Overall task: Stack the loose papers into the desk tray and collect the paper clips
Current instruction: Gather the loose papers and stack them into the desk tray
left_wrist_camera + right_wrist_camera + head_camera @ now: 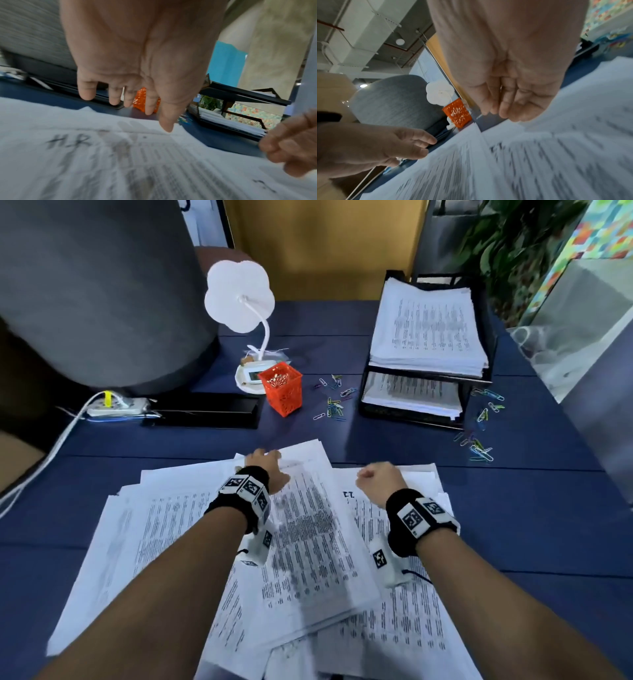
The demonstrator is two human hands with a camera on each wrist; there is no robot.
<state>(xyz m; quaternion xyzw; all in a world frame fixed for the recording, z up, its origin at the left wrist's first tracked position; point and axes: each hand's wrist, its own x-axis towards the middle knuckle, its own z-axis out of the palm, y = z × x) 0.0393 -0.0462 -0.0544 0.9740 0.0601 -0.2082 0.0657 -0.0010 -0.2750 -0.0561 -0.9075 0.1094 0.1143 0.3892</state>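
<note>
Starting at our left, a white power strip [116, 405] and a flower-shaped white desk lamp [239, 299] sit on the dark blue bench [531, 508], with an orange perforated plastic pen cup [281, 388] just beside the lamp's base. Nearer us, the loose printed white papers [308, 542] lie fanned and overlapping across the bench. Our left hand [269, 467] hovers over their far edge, its fingers [85, 92] spread and relaxed, holding nothing. Our right hand [378, 479] hangs above the sheets with fingers [505, 105] curled loosely inward, also empty. Between cup and tray lie scattered coloured wire paper clips [334, 402]. Further right stands the black two-tier mesh desk tray [486, 313], both tiers already bearing paper, with a second scatter of paper clips [481, 433] at its right front corner.

We judge the gathering step is just starting. The sheets lie askew, so squaring them carelessly could crease corners or let some slide off the near edge. The top tier looks full; adding more may spill the stack onto the clips.
</note>
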